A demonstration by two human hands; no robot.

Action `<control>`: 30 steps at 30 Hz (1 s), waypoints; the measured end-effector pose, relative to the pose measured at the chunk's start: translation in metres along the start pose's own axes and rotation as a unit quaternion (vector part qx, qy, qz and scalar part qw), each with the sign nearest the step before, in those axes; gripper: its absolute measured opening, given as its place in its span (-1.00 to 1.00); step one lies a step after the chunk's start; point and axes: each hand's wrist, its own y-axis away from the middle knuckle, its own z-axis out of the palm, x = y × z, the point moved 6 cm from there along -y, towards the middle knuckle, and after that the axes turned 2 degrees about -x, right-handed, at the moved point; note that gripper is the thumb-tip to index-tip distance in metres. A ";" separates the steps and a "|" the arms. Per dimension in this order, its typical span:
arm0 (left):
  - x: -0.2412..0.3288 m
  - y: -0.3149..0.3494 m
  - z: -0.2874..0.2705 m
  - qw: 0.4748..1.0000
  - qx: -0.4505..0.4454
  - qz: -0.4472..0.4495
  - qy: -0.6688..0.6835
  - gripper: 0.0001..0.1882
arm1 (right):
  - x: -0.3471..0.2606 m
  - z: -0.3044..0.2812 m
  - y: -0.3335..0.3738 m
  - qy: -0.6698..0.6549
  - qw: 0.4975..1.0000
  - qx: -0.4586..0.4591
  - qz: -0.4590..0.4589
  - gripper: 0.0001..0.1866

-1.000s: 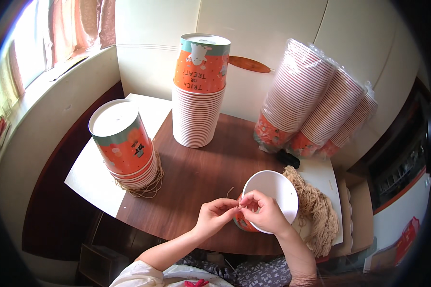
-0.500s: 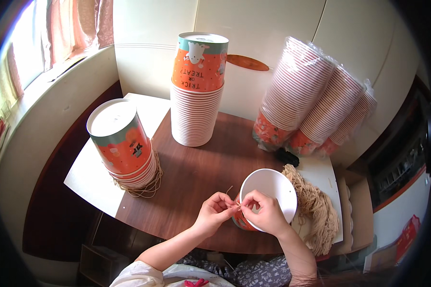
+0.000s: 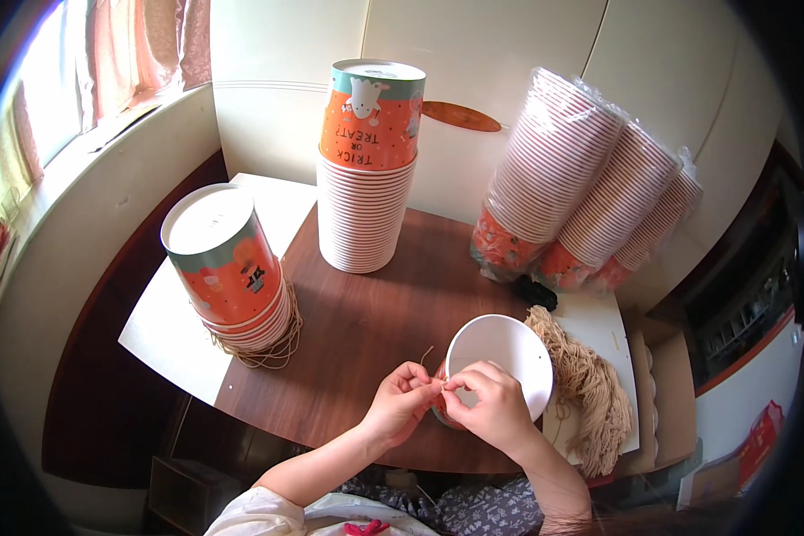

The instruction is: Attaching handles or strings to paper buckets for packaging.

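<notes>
Pinching a thin string (image 3: pixel 427 355) at the rim of a paper cup (image 3: pixel 500 366), the left hand (image 3: pixel 400 402) and right hand (image 3: pixel 491 406) meet fingertip to fingertip over the worktop's (image 3: pixel 366 322) near edge. The cup tilts on its side, white inside showing, empty. A bundle of string (image 3: pixel 585 384) lies just beside it.

Sunlit curtained window (image 3: pixel 107 62), cream walls (image 3: pixel 509 54), brown table (image 3: pixel 366 330)
</notes>
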 end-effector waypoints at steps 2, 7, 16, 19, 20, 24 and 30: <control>0.001 0.001 0.000 1.000 0.001 0.011 -0.010 -0.85 | -0.003 -0.001 0.000 0.020 1.000 0.012 -0.012 -0.89; 0.012 0.005 0.004 0.987 0.034 0.109 -0.114 -0.82 | -0.004 -0.001 0.000 0.034 0.999 0.028 -0.010 -0.87; 0.024 0.014 0.020 0.881 0.013 0.249 -0.402 -0.86 | 0.025 0.013 -0.001 -0.166 0.969 -0.099 0.154 -0.95; 0.035 0.017 0.034 0.799 0.012 0.285 -0.530 -0.85 | 0.041 0.024 0.005 -0.279 0.925 -0.135 0.221 -0.95; 0.038 0.017 0.036 0.799 0.012 0.285 -0.530 -0.85 | 0.042 0.027 0.007 -0.342 0.893 -0.146 0.253 -0.94; 0.041 0.018 0.042 0.766 0.014 0.299 -0.569 -0.86 | 0.041 0.026 0.004 -0.342 0.893 -0.149 0.253 -0.92; 0.035 0.014 0.023 0.825 0.046 0.231 -0.514 -0.88 | 0.032 0.019 -0.006 -0.268 0.933 -0.159 0.180 -0.91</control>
